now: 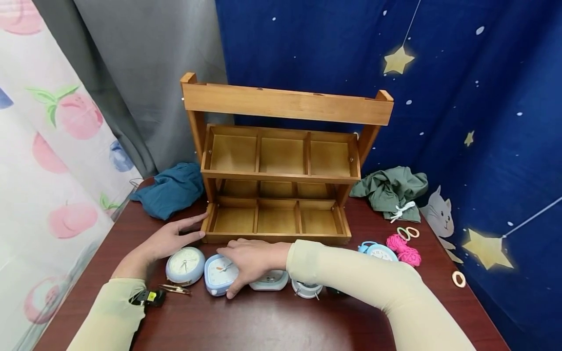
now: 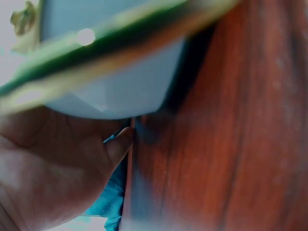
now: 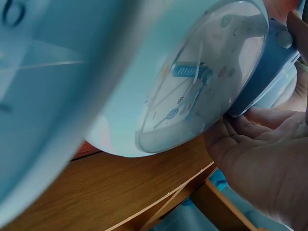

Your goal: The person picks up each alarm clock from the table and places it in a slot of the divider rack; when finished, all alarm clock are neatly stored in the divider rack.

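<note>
My left hand (image 1: 169,239) reaches to the lower left corner of the wooden shelf rack (image 1: 276,239), fingers extended at its side. Just below that hand sits a round pale-blue clock (image 1: 185,265). My right hand (image 1: 254,261) spans a squarish blue alarm clock (image 1: 221,274), thumb at its front edge and fingers at the back. In the right wrist view that blue clock (image 3: 264,67) lies between thumb and fingers. Beside it stands a whitish oval clock (image 1: 272,280), partly covered by the hand. Further right, a silver-white clock (image 1: 306,289) is partly under the sleeve.
A slim gold item (image 1: 175,289) lies near the left wrist. Teal cloth (image 1: 171,190) and green cloth (image 1: 391,190) flank the rack. At the right are a blue twin-bell clock (image 1: 381,252), pink yarn (image 1: 408,253) and several rings, one ring (image 1: 458,279) near the edge.
</note>
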A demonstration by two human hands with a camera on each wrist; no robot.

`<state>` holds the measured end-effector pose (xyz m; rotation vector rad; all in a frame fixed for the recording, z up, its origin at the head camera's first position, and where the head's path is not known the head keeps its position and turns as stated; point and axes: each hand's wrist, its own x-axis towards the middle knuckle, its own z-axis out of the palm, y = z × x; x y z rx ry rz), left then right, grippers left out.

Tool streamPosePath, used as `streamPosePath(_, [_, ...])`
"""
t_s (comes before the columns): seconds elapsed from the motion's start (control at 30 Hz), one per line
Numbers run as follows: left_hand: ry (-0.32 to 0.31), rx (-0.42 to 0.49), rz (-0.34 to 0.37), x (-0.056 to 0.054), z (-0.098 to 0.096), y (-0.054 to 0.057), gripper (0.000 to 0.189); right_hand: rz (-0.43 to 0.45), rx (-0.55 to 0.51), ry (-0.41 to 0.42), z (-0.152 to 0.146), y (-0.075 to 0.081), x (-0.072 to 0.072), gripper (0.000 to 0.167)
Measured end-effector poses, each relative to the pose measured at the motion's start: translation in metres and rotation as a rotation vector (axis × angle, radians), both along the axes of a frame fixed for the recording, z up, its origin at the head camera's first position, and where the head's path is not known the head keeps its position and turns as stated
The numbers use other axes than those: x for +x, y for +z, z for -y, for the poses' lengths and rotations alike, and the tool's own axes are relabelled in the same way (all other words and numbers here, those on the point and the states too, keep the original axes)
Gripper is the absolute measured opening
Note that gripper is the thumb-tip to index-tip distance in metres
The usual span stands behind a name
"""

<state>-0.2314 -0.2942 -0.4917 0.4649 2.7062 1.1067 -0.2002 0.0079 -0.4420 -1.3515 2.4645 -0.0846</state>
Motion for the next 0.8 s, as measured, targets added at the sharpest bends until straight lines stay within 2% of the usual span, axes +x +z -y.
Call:
streamPosePath(0.27, [0.002,0.003,0.006,0.0,0.001,0.0,0.072,-0.051,-0.013,-0.002,-0.001,0.005,0.003,0.11])
streamPosePath(0.47, [0.004,0.012,0.012,0.002,0.0,0.002,0.072,-0.099,-0.058,-0.002,-0.01,0.022,0.002,0.11])
streamPosePath(0.67, [0.006,0.021,0.015,0.001,-0.001,0.003,0.072,-0.138,-0.166,-0.105,-0.02,0.044,-0.017,0.112])
streamPosePath(0.8, [0.007,0.01,0.018,0.001,0.0,0.002,0.073,-0.164,-0.21,-0.185,-0.023,0.051,-0.035,0.111])
